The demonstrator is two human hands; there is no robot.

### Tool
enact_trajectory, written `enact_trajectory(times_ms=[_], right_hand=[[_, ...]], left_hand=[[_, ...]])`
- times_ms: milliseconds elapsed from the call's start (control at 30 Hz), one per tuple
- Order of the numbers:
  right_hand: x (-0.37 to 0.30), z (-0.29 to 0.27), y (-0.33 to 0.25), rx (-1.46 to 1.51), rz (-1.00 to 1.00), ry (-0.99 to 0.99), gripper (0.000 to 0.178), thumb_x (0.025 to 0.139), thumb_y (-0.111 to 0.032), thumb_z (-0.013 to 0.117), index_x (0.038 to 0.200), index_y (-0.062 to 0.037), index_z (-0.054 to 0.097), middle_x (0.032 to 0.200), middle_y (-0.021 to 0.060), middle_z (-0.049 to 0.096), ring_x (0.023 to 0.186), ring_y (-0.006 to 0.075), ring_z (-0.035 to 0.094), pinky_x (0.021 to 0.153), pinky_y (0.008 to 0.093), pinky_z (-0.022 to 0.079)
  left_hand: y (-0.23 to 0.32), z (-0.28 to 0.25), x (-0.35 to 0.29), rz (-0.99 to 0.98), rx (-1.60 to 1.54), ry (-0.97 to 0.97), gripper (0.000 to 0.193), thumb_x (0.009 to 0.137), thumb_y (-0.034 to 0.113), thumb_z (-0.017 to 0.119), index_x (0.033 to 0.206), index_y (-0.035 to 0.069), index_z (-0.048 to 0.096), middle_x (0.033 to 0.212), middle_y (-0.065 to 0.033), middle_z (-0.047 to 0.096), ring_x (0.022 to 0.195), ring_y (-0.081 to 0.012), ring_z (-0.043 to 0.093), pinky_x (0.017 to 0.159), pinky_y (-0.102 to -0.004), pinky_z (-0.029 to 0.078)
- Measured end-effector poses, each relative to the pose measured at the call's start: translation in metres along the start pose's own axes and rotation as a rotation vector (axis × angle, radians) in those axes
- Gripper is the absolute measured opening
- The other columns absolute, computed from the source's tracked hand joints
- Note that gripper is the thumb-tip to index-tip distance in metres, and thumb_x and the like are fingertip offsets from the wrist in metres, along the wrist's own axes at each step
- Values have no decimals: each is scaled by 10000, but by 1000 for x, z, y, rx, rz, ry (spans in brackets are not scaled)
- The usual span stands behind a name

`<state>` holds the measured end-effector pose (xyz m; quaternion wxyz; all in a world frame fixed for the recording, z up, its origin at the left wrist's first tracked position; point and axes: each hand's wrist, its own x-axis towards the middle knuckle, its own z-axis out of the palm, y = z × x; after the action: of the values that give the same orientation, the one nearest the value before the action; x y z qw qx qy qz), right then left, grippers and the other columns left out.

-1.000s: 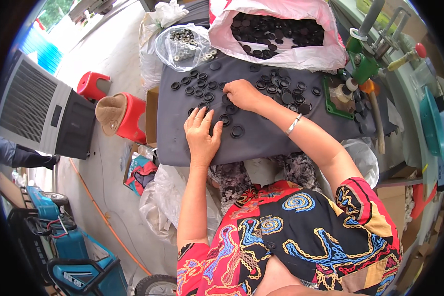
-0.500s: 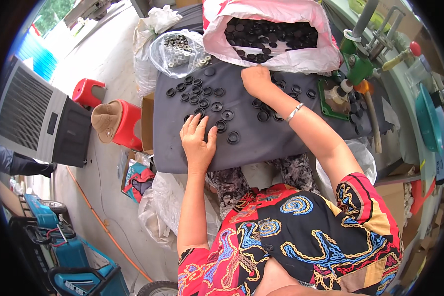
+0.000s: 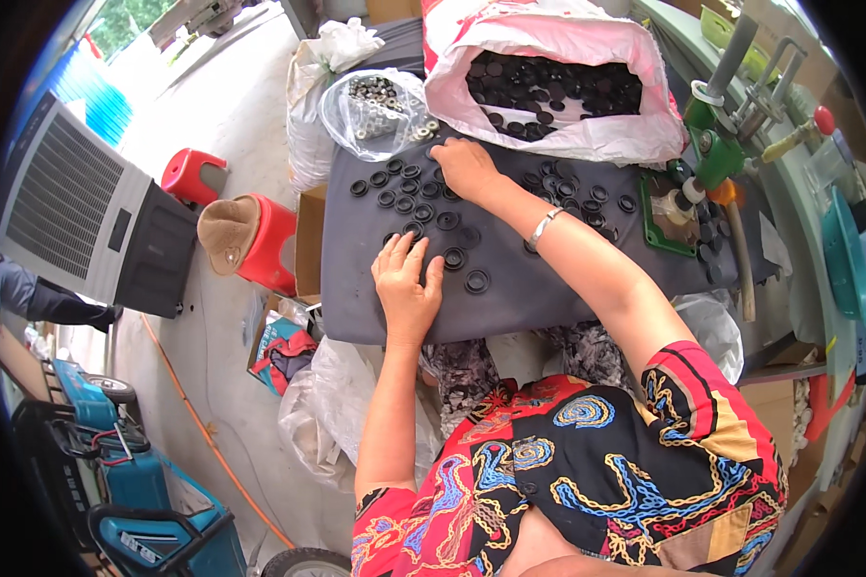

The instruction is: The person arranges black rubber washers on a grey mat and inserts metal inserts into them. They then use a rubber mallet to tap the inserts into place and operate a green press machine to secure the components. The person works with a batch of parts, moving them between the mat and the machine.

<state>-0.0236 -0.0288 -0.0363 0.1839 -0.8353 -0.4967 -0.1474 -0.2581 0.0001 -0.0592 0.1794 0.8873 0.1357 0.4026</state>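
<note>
Lying at L fingers (image 3: 395,256), blk ring (image 3: 413,229), more nr R fingers (image 3: 451,154)

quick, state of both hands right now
Left hand: open, at a black, round, plastic-looking disc.
Right hand: curled; whether holding anything cannot be told.

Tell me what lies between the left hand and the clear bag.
In the head view, black rings lie between the left hand and the bag.

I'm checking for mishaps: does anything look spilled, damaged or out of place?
Nothing clearly stands out: the black rings lie loose on the grey cloth by the left hand and right hand, none visibly broken.
</note>
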Motion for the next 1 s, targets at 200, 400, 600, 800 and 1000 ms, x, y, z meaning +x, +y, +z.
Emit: enact_trajectory(times_ms=[200, 400, 600, 800, 1000], right_hand=[[35, 24, 10, 7, 81, -79, 157, 819, -104, 620, 959, -51, 668, 945, 214, 647, 914, 400, 650, 803, 489, 515], [50, 30, 10, 0, 16, -104, 126, 845, -104, 580, 879, -21, 669, 924, 223, 675, 877, 386, 667, 780, 479, 524], [59, 48, 26, 305, 24, -71, 203, 849, -100, 531, 891, 2, 700, 882, 258, 676, 870, 415, 665, 774, 480, 517], [32, 21, 48, 397, -91, -57, 229, 845, -95, 585, 1020, -13, 710, 981, 211, 699, 930, 354, 676, 817, 424, 522], [-61, -90, 52, 419, -103, -265, 246, 818, -152, 647, 1010, -9, 704, 949, 182, 709, 903, 334, 679, 807, 405, 527]], left_hand=[[-1, 5, 1, -25, -23, 2, 308, 799, 199, 717, 1052, 24, 701, 1174, -170, 649, 1171, -369, 554, 1000, -473, 389], [-2, 2, -3, -61, -31, 6, 296, 803, 198, 715, 1044, 24, 707, 1171, -166, 655, 1174, -363, 558, 1004, -464, 390], [2, 0, 1, -55, -20, 4, 280, 819, 196, 707, 1044, 30, 708, 1157, -163, 665, 1168, -359, 569, 1006, -448, 399], [-1, 2, 3, -24, -8, 2, 259, 822, 176, 706, 1035, 29, 704, 1160, -170, 657, 1156, -364, 570, 996, -452, 409], [-3, 2, -1, -20, 6, 8, 265, 841, 185, 702, 1058, 33, 710, 1158, -167, 663, 1143, -354, 580, 987, -443, 423]])
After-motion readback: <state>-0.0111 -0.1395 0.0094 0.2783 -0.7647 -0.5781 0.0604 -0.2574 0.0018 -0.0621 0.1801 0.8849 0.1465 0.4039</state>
